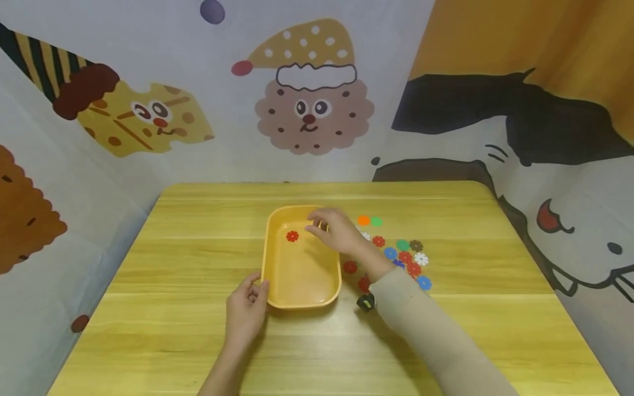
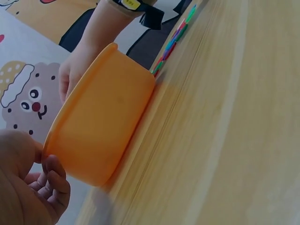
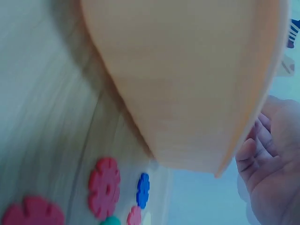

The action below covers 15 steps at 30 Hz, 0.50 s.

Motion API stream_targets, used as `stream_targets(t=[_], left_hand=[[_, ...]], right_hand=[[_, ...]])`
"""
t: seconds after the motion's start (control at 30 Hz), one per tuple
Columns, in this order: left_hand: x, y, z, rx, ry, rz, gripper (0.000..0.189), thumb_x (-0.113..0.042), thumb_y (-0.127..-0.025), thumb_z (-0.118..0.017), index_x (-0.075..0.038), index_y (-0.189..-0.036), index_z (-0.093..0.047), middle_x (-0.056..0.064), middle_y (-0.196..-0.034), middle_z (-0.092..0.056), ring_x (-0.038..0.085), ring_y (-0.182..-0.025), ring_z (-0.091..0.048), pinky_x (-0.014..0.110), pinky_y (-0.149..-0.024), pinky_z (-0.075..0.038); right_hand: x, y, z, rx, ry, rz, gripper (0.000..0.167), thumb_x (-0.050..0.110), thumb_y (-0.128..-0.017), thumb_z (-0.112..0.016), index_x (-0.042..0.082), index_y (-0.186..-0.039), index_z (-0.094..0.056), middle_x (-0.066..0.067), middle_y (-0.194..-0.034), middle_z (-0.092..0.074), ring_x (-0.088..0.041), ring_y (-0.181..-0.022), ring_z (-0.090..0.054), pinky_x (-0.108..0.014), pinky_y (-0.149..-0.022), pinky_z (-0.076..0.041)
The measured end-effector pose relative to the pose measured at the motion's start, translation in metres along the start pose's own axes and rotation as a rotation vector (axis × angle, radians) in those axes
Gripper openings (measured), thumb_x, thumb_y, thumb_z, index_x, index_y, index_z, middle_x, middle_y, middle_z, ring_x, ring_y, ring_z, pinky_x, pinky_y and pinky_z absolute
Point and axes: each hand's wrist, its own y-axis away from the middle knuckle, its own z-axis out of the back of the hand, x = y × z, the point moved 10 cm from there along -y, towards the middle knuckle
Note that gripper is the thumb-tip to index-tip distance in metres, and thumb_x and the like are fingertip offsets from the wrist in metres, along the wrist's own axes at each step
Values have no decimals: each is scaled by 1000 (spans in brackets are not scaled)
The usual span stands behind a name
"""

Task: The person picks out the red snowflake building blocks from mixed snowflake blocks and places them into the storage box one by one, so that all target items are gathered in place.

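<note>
An orange plastic tray point(image 1: 302, 280) stands on the table, with one red snowflake disc point(image 1: 292, 236) lying inside it towards the back. My left hand point(image 1: 246, 311) pinches the tray's near left rim between thumb and fingers; the left wrist view shows the same grip, left hand point(image 2: 33, 183) at the rim. Over the tray's back right part hovers my right hand point(image 1: 339, 228), fingers loosely bent, with a gap between thumb and fingertips and nothing seen in them. In the right wrist view, that right hand point(image 3: 274, 154) is beyond the tray wall point(image 3: 187, 84).
Right of the tray lie several flat snowflake discs, among them a red disc point(image 1: 414, 269), a blue disc point(image 1: 424, 282), a green disc point(image 1: 403, 245) and an orange disc point(image 1: 364, 220). The wooden table point(image 1: 188, 264) meets a cartoon-printed cloth point(image 1: 223, 159) behind.
</note>
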Motion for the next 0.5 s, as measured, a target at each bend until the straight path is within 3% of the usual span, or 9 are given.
stream_targets(t=[0.27,0.5], left_hand=[[4,0,-2,-9,25,27,32,-10,-101,-62,5,-130,-61,9,-72,-62,20,-54,-61,25,-45,-48],[4,0,-3,-19,34,12,33,-8,-101,-61,6,-130,-61,10,-72,-62,21,-52,-61,26,-44,-49]], right_hand=[[-8,19,24,-78,1,-8,20,22,-98,-70,3,-105,-70,-2,-87,-66,-11,-70,-60,-26,-62,-53],[-12,34,39,-121,81,30,13,17,-96,-72,5,-96,-69,-4,-84,-66,-13,-66,-59,-26,-59,-52]])
